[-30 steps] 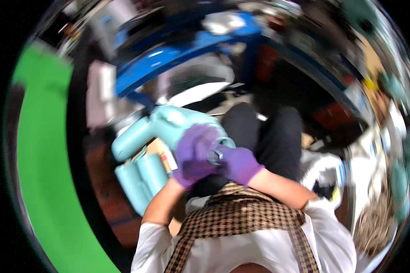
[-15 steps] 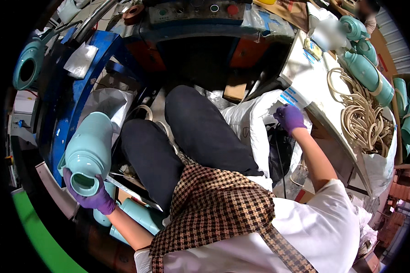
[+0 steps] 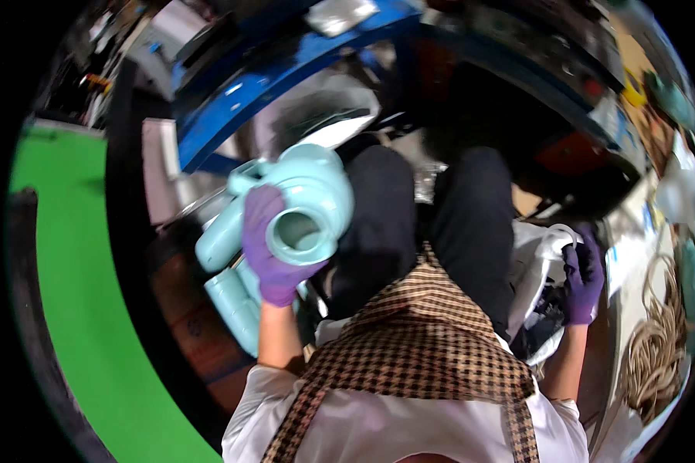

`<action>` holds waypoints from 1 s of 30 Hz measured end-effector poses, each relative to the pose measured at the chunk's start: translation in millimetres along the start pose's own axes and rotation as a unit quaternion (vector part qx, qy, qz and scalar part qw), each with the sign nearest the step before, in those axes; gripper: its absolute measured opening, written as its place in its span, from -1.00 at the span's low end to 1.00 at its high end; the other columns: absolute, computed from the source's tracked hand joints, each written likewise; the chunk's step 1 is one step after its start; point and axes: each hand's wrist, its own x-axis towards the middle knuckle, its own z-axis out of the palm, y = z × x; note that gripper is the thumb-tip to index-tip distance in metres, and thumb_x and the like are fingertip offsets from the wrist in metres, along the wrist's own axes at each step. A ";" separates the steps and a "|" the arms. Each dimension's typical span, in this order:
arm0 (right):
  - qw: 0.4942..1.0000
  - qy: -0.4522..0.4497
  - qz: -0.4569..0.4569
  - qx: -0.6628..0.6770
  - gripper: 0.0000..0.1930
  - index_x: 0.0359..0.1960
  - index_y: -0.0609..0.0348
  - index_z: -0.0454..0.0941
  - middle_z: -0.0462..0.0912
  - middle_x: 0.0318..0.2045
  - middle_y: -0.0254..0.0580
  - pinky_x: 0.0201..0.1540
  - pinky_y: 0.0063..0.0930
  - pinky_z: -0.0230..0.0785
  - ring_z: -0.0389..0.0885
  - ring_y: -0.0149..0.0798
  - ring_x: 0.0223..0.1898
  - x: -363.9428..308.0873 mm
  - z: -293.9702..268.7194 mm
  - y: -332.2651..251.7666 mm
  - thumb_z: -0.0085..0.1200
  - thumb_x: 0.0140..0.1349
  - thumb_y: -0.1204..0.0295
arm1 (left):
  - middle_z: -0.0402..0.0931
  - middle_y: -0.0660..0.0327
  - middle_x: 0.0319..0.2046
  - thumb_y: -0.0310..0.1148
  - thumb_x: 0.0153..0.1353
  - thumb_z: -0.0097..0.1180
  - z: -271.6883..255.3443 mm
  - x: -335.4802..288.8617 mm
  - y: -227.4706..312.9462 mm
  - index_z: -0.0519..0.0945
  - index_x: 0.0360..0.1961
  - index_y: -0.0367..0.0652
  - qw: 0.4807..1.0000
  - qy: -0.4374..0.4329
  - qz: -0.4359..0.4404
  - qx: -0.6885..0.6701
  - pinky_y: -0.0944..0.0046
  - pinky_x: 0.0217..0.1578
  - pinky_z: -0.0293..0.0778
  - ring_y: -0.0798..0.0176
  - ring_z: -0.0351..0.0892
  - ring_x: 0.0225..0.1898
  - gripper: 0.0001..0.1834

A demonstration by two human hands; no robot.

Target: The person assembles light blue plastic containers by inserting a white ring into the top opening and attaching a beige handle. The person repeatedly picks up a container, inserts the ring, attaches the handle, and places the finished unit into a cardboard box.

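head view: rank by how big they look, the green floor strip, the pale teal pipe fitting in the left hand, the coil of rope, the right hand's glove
1. green floor strip
2. pale teal pipe fitting; it is close to the camera, so it may look oversized
3. coil of rope
4. right hand in its purple glove

Left hand (image 3: 274,251) curled (gloved), right hand (image 3: 583,278) clenched low.

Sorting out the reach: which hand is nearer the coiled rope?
Right. The right hand is just beside the coiled rope; the left hand holds a pale-blue casting far across.
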 end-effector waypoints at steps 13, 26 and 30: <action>0.763 -0.287 -0.568 -0.112 -0.81 -0.29 0.11 0.66 0.61 -0.39 -0.18 -0.30 -0.31 0.49 0.61 -0.12 -0.39 -16.7 227.7 -100.2 0.36 0.08 0.38 | 0.57 -0.02 0.04 -0.26 -0.36 0.60 -17.3 18.8 -3.0 0.56 0.05 -0.22 0.998 0.007 -0.036 -0.058 -0.09 0.21 0.38 -0.18 0.55 0.10 -0.18; 0.770 -0.447 -0.445 0.093 -0.72 -0.17 0.21 0.66 0.69 -0.27 -0.01 -0.15 -0.26 0.57 0.70 0.07 -0.24 -26.9 250.5 -182.1 0.15 0.02 0.65 | 0.59 0.04 0.05 -0.21 -0.40 0.57 -9.0 38.5 1.6 0.59 0.05 -0.16 0.994 -0.056 -0.031 -0.086 -0.09 0.26 0.32 -0.13 0.53 0.14 -0.17; 0.787 -0.447 -0.414 0.100 -0.72 -0.28 0.21 0.64 0.68 -0.32 0.02 -0.20 -0.24 0.54 0.69 0.08 -0.27 -24.1 245.4 -194.2 0.04 -0.05 0.70 | 0.60 0.07 0.02 -0.16 -0.37 0.57 -8.8 50.3 15.6 0.61 0.02 -0.13 0.995 -0.069 0.004 -0.073 -0.08 0.24 0.34 -0.11 0.53 0.13 -0.20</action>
